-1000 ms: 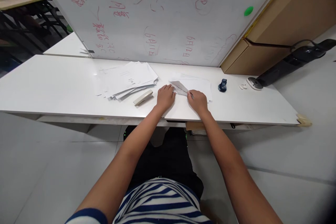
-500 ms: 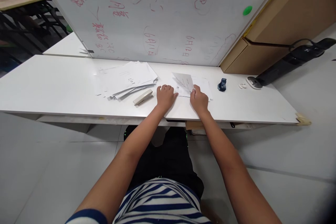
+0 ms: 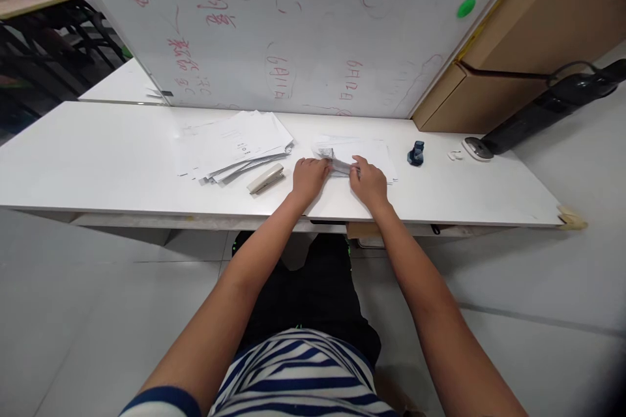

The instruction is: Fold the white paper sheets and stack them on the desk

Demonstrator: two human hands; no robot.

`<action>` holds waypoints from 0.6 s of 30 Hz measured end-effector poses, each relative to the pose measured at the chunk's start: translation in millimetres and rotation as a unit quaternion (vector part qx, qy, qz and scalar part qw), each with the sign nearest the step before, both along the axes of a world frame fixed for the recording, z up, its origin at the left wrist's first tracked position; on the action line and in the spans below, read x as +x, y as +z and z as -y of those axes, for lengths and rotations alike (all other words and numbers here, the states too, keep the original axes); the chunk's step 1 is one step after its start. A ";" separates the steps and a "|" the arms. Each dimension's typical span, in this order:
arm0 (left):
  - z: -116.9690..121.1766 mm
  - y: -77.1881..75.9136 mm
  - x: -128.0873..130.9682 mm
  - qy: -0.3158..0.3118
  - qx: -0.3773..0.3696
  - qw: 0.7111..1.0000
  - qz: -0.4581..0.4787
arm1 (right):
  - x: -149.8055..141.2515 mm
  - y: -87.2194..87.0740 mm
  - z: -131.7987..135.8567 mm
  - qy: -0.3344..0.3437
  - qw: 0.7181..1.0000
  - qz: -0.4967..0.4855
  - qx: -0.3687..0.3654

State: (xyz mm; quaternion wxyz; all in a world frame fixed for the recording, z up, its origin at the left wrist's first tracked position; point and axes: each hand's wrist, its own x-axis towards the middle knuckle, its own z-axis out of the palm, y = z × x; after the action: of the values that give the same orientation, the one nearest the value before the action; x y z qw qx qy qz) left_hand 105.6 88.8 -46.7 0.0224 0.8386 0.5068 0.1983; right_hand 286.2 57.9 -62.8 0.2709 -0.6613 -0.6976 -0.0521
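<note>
Between my hands a paper sheet (image 3: 342,166) is held with its near edge raised, its surface foreshortened and blurred. My left hand (image 3: 311,180) is closed at the sheet's left end, thumb and fingers together. My right hand (image 3: 369,184) pinches its right end. Beneath and behind lie more white papers (image 3: 379,153), flat on the desk. Just left of my left hand rests a beige stapler (image 3: 265,178). Farther left a fanned stack of printed papers (image 3: 239,140) spreads toward the whiteboard.
A whiteboard (image 3: 293,32) with red writing stands along the back of the white desk (image 3: 88,156). To the right are a dark blue small object (image 3: 416,153), white earbuds (image 3: 454,155), a mouse-like white item (image 3: 477,149), a black bottle (image 3: 548,107) and cardboard boxes (image 3: 474,101).
The sheet, earlier raised in my right hand alone, has come down and left to my left hand. My left fingers have closed at its end.
</note>
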 end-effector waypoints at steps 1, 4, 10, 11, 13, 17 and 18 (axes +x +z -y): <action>0.4 0.6 0.1 0.001 -0.001 1.000 -0.008 | 0.0 -0.4 -0.5 0.016 1.000 0.001 0.005; 1.3 0.4 0.3 0.002 -0.003 1.000 -0.029 | -0.3 -1.4 -1.5 0.054 0.998 0.008 0.013; 1.4 -3.5 1.1 0.022 0.021 0.999 -0.018 | 0.7 -1.2 -1.7 0.098 0.995 0.020 0.020; 1.1 -4.4 1.2 0.019 0.024 0.999 -0.013 | 1.2 -1.2 -1.9 0.098 0.995 0.023 0.018; 0.3 -6.0 1.1 0.007 0.034 0.999 -0.005 | 2.3 -1.3 -2.2 0.093 0.995 0.026 0.015; -0.8 -8.8 0.1 -0.039 0.057 0.998 0.015 | 3.1 -1.0 -2.3 0.088 0.996 0.026 0.012; -0.9 -9.4 -0.3 -0.048 0.062 0.997 0.017 | 3.0 -0.7 -2.2 0.089 0.996 0.026 0.012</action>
State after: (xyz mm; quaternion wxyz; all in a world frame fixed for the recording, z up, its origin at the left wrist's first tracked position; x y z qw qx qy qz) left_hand 105.2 89.7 -56.1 -0.0114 0.8581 0.4526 0.2422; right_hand 289.1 60.0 -63.5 0.2643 -0.5920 -0.7595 -0.0530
